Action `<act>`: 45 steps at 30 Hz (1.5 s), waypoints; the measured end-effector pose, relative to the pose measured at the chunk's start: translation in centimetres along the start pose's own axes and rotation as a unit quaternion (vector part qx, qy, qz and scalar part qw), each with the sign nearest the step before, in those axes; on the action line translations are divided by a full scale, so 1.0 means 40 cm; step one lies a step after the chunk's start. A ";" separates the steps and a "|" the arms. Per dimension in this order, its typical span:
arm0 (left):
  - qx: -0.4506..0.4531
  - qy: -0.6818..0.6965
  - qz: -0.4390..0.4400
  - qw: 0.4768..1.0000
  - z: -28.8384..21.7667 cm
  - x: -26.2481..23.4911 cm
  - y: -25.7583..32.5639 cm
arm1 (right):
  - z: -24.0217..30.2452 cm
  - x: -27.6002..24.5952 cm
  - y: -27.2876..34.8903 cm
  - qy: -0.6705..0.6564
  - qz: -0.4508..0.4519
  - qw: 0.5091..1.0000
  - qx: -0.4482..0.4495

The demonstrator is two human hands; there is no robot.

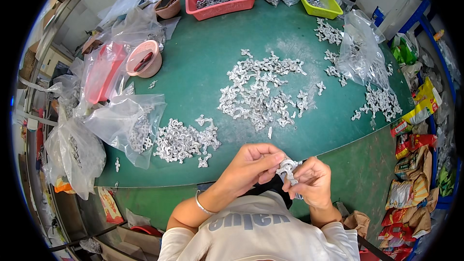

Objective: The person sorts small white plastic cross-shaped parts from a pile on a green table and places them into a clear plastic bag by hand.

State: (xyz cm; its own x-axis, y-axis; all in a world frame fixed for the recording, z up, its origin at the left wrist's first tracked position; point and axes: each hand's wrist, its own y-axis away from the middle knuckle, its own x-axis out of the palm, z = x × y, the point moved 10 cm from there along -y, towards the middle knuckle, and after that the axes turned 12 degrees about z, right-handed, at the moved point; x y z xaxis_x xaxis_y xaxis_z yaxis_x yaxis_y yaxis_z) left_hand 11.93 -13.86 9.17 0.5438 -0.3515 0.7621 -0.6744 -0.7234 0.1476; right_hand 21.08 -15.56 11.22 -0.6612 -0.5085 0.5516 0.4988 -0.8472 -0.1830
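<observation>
Close to my body, past the table's front edge, I hold a small silvery-grey metal casting (288, 168) between both hands. The fingers of my left hand (256, 164) pinch it from one side, and my right hand (311, 179) grips its lower end. Its shape is knobbly, with branching arms. Similar castings (256, 89) lie loosely heaped on the green table (193, 67) ahead of my hands. A denser pile of castings (179, 140) sits at the left near the front edge, and another pile (382, 101) at the right.
Clear plastic bags (360, 48) of parts stand at the right, with more bags (128, 121) at the left. A pink basket (153, 65), a red tray (251, 2) of metal parts and a yellow-green tray (336, 7) line the table's sides. Packets (411, 188) fill the right-hand shelf.
</observation>
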 end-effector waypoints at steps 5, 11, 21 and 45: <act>0.003 -0.007 -0.025 1.000 -0.005 0.003 -0.001 | -0.005 -0.005 0.004 0.008 -0.005 1.000 0.008; 0.005 -0.009 -0.008 1.000 -0.002 -0.002 -0.003 | -0.012 -0.009 0.005 0.000 -0.019 1.000 0.020; -0.023 -0.034 0.059 0.997 -0.028 0.048 -0.050 | 0.029 -0.008 0.017 0.068 -0.076 0.995 -0.010; -0.031 -0.030 0.113 0.993 -0.017 0.098 -0.085 | 0.094 0.001 0.048 0.226 -0.065 0.966 -0.112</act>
State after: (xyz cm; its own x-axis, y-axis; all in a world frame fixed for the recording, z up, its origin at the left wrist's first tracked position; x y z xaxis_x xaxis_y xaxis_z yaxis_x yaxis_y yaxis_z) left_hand 16.00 -12.36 12.08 0.4035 -0.5365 0.7412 -0.8106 -0.5853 0.0176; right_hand 24.13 -16.63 13.96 -0.9123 -0.3679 0.1799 0.2947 -0.8948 -0.3355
